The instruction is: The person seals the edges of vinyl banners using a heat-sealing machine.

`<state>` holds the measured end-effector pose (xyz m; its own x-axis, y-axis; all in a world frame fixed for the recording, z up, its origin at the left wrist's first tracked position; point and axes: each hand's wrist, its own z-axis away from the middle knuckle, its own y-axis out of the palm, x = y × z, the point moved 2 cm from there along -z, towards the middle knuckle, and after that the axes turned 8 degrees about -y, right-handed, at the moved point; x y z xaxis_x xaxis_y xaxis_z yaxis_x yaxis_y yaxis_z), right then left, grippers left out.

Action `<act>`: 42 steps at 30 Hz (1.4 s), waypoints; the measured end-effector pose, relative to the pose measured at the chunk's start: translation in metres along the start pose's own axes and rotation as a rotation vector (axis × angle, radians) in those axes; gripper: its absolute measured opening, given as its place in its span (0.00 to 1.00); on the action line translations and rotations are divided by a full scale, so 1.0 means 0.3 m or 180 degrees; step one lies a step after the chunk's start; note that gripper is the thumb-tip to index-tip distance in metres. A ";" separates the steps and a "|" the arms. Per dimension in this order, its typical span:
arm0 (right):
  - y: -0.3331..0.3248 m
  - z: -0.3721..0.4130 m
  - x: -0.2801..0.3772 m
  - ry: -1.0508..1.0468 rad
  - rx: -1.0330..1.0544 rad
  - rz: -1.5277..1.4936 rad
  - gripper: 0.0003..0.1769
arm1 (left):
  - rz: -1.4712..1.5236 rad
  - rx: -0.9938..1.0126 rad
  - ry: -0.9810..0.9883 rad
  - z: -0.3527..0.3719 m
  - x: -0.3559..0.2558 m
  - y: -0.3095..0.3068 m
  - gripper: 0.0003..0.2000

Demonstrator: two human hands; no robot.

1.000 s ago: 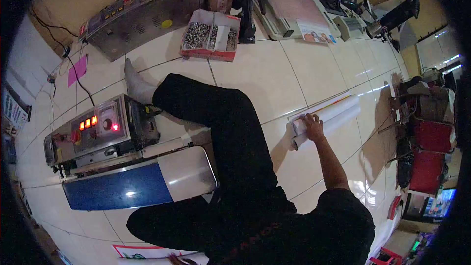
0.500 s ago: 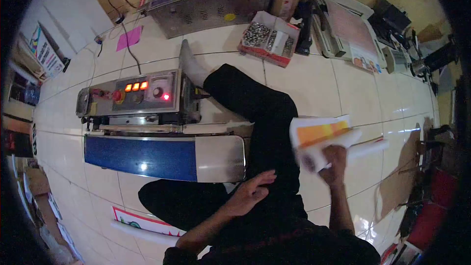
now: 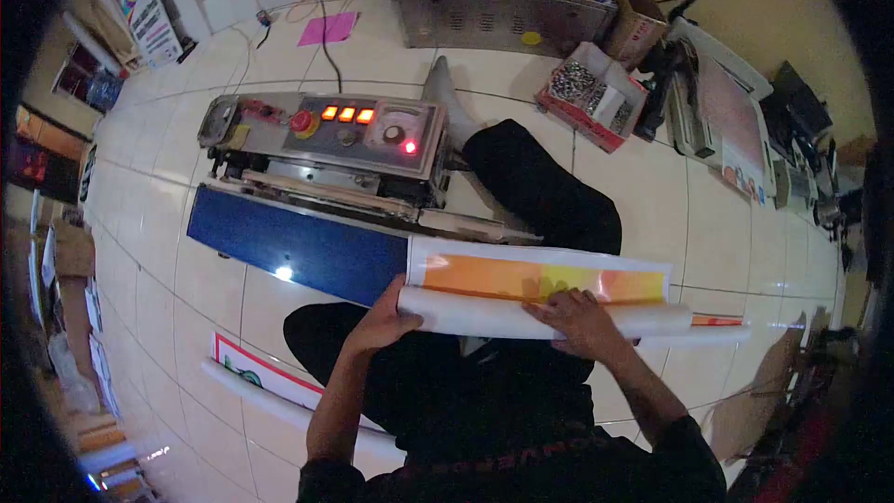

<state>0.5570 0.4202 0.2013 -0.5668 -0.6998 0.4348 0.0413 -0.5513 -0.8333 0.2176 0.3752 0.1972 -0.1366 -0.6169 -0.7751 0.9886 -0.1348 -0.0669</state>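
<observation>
A partly rolled white sheet with an orange and yellow print lies across the lap, against the right end of the sealing machine. My left hand grips the left end of the roll, its thumb along the front. On the middle right of the roll, my right hand rests with its fingers curled over the top. The machine's blue belt stretches left of the sheet. Three orange lights and a red one glow on its panel.
Behind stands a second metal machine. A red and white box of small metal parts sits beside a brown carton. A pink paper lies on the tiles. Another rolled print is at the lower left, near the knee.
The rolled sheet has come left onto the lap and machine end. My left hand has taken hold of its left end. The view has shifted, so the machines appear farther right.
</observation>
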 end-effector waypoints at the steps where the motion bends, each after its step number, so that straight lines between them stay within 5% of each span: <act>1: 0.027 -0.002 0.034 -0.0051 -0.0149 0.0109 0.50 | -0.0343 -0.0145 0.0011 0.008 -0.021 -0.005 0.29; 5: 0.071 -0.002 0.133 0.0243 -0.0373 0.0292 0.50 | 0.0045 -0.0652 0.0300 -0.047 -0.083 -0.011 0.19; 7: 0.050 0.010 0.160 0.0139 -0.0872 0.0001 0.45 | -0.1073 -0.1171 0.0556 -0.097 -0.085 -0.018 0.13; 11: 0.024 -0.022 0.055 0.0168 -0.0960 -0.1087 0.34 | -0.1287 -0.1463 0.0685 -0.185 -0.075 -0.006 0.15; 13: 0.009 -0.090 -0.004 0.0285 -0.2308 -0.0591 0.25 | -0.0527 -0.1485 0.0951 -0.216 -0.064 -0.007 0.12; 16: -0.071 -0.223 -0.011 0.0336 -0.2295 0.0063 0.22 | 0.0680 -0.1560 0.1402 -0.211 -0.094 0.034 0.08; 20: -0.099 -0.340 0.049 0.0344 -0.1648 -0.0851 0.23 | 0.0456 -0.1769 0.1362 -0.158 -0.145 0.039 0.07; 22: -0.107 -0.382 0.115 -0.0242 -0.1918 -0.0397 0.26 | -0.0345 -0.1622 0.1759 -0.160 -0.115 0.021 0.08; 26: -0.109 -0.453 0.189 -0.0083 -0.1923 -0.0366 0.28 | -0.0178 -0.1261 0.1127 -0.105 -0.158 0.009 0.08; 29: -0.123 -0.476 0.194 -0.0139 -0.2156 -0.0570 0.26 | -0.1246 -0.1312 0.1429 -0.081 -0.198 -0.023 0.09; 32: -0.165 -0.465 0.190 0.0169 -0.1345 -0.1138 0.22 | -0.2021 -0.1163 0.1709 -0.074 -0.211 -0.046 0.10; 35: -0.149 -0.443 0.152 -0.0057 -0.1920 -0.1042 0.20 | -0.2153 -0.1537 0.1970 -0.081 -0.214 -0.029 0.09; 37: -0.150 -0.407 0.123 0.0069 -0.1705 -0.1008 0.19 | -0.1103 -0.1174 0.1043 -0.100 -0.178 -0.018 0.08; 42: -0.107 -0.274 0.026 0.0168 -0.1826 -0.1198 0.17 | -0.0807 -0.1366 0.0947 -0.146 -0.121 0.002 0.11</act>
<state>0.4838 0.4698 0.2033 -0.4970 -0.4767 0.7251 -0.6002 -0.4145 -0.6840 0.2259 0.4315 0.1977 -0.4101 -0.3535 -0.8408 0.8729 0.1149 -0.4741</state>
